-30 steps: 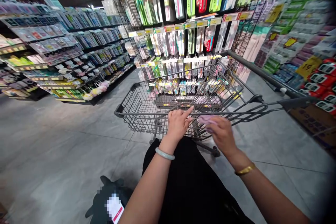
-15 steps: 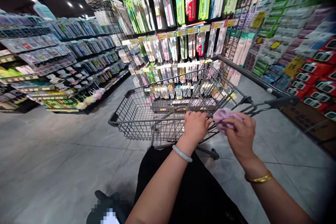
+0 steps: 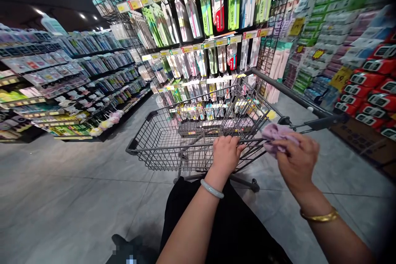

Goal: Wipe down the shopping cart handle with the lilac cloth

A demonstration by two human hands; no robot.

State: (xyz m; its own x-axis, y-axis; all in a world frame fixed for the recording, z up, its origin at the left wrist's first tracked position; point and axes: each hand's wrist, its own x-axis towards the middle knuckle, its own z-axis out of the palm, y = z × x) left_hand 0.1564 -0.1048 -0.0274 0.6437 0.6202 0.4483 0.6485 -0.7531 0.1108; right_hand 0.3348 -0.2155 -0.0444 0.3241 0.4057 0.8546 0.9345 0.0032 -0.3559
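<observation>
A grey wire shopping cart (image 3: 161, 154) stands in front of me, its push handle (image 3: 287, 90) off to the right. My left hand (image 3: 226, 152), with a pale bangle at the wrist, is closed over the cart's near top rim. Farther right, my right hand (image 3: 298, 159), with a gold bangle, pinches a crumpled light purple cloth (image 3: 276, 136) beside the cart's side rail. Whether the cloth touches the rail I cannot tell. No goods show in the cart's basket.
A rack of hanging toothbrush packs (image 3: 216, 41) rises behind the cart. Shelves of packaged goods (image 3: 102, 66) stand at the left. Stacked red packs (image 3: 365, 86) are at the right. A dark, partly pixelated shape (image 3: 133, 247) lies on the floor at the lower left.
My right hand has moved right with the purple cloth, a little away from my left hand. My left hand stays on the rim, and the view has shifted slightly.
</observation>
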